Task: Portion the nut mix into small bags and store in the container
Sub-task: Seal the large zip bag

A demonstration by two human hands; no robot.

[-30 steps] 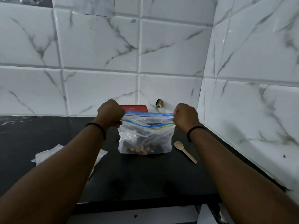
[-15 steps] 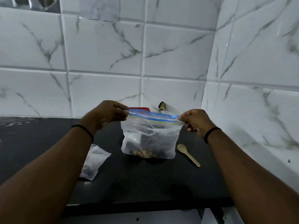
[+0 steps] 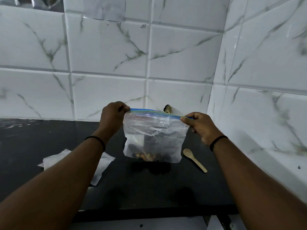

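Bag [image 3: 153, 136] up off the counter [image 3: 141, 185], stretched between our two hands. Our left hand [image 3: 111, 115] pinches the left end of the blue zip strip, fingers curled tight on it with the thumb on top. Our right hand [image 3: 200, 126] does the same at the right end, thumb and forefinger clamped on the strip and the other fingers curled below. So the strip runs taut from one set of fingertips to the other, sloping down a bit toward the right, and the clear body of the bag hangs under it, between both wrists. Nuts [image 3: 146, 157] sit in a small heap at the bottom (brown and dark bits, can't tell the kinds). The bag's lower edge looks clear of the counter, with a dark shadow underneath.

Spoon [image 3: 194, 159], a pale wooden one, lies on the counter just right of the bag, bowl toward the wall. A couple of small bags [image 3: 103, 165] lie flat on the left, partly hidden by our left forearm. We've got a thin black band on each wrist.

Counter is black and glossy, tucked into a corner of white marble-look tiles [image 3: 106, 52]. Something small and dark sticks out of the wall [image 3: 167, 109] right behind the bag.
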